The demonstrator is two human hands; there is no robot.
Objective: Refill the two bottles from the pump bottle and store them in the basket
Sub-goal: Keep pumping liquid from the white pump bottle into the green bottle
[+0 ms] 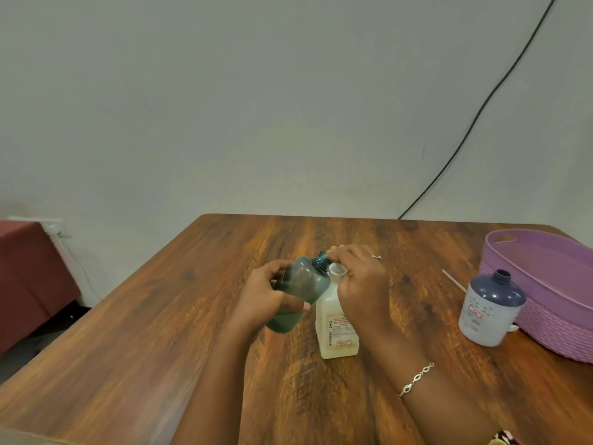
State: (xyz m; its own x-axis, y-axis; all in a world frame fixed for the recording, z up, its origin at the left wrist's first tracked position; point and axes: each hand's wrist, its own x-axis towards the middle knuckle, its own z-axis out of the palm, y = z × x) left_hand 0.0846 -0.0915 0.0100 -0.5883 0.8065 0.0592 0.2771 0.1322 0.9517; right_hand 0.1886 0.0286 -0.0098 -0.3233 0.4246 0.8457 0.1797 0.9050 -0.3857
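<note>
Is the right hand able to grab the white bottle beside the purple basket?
Probably yes. The white bottle stands in the open, with mostly bare table between it and the right hand, though that hand is busy on the pump bottle now.

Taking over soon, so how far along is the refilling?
Done: both small bottles are uncapped. In hand: left hand tilts the teal bottle toward the pump bottle, right hand on its pump head. Left: the white-and-blue bottle stands beside the purple basket; neither is stored.
</note>
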